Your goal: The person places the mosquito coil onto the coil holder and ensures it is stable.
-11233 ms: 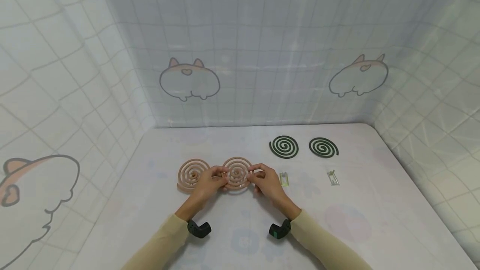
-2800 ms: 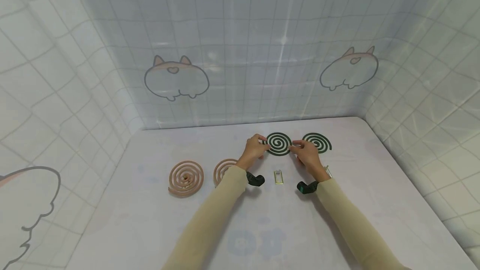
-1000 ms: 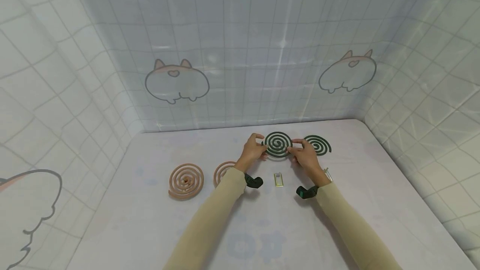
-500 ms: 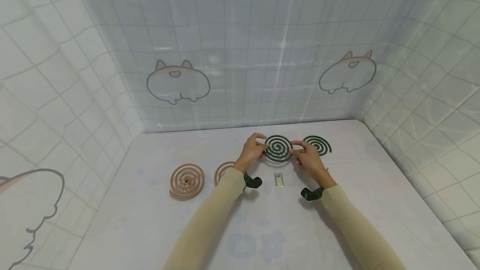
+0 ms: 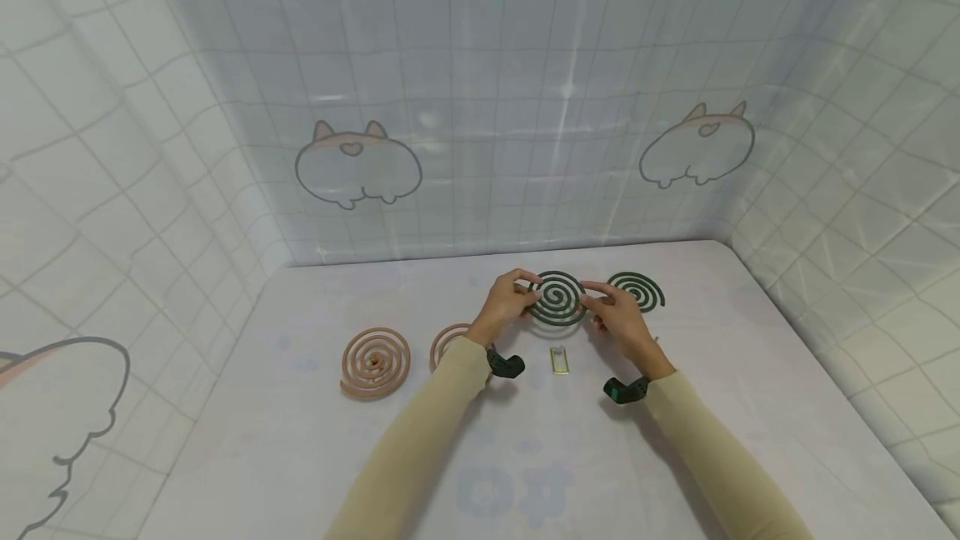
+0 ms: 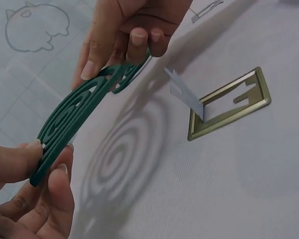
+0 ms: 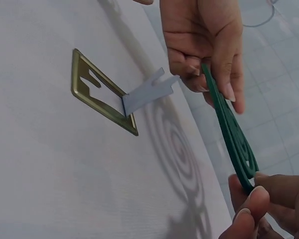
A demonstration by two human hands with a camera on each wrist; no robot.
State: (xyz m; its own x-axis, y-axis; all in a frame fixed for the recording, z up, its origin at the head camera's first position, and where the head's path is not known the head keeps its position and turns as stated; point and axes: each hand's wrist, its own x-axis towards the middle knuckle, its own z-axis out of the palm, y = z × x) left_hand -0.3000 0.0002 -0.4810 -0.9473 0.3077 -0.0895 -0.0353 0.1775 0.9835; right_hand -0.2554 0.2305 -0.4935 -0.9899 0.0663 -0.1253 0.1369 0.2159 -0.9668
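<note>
Presently, the thin dark-green flat spiral coil (image 5: 556,297) is raised above the white table (image 5: 285,457), just beyond the small gold-coloured rectangular metal stand (image 5: 559,361). The left hand (image 5: 506,305) and the right hand (image 5: 621,320) pinch its two opposite edges, with fingers almost closed. From the stand, another dark-green spiral coil (image 5: 634,293) lies behind and rightward; a brown spiral coil (image 5: 375,362), well to the left.

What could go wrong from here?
Green coil: the left hand and right hand pinch it only at opposite edges above the table, so uneven pressure might snap or drop it.

Metal stand: its raised prong is narrow; a misplaced coil could slip off or bend it.

Second green coil: the right hand partly overlaps it in the head view and might nudge it.
</note>
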